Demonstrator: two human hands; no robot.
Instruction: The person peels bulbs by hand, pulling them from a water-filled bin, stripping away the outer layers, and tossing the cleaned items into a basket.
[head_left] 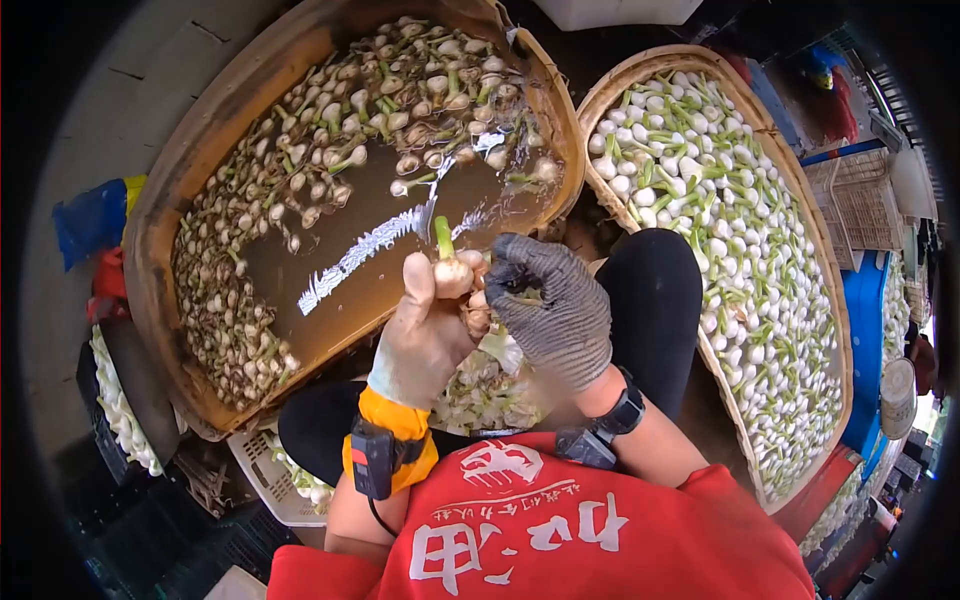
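Observation:
My left hand (425, 325), in a pale glove, is closed around a few garlic bulbs (453, 278). One has a short green stem pointing up, and brownish skin shows on the lower ones. Right beside them my right hand (560, 310), in a dark grey ribbed glove, has its fingers curled in at the bulbs. What these fingers pinch is hidden. Below both hands, between my knees, lies a heap of pale peelings (480, 392).
A big tan tub (150, 215) of brown water with floating unpeeled garlic stands ahead on the left. On the right is a long basket (590, 95) heaped with white bulbs on green stems. A white crate (255, 470) sits by my left leg; wicker baskets (855, 195) stand far right.

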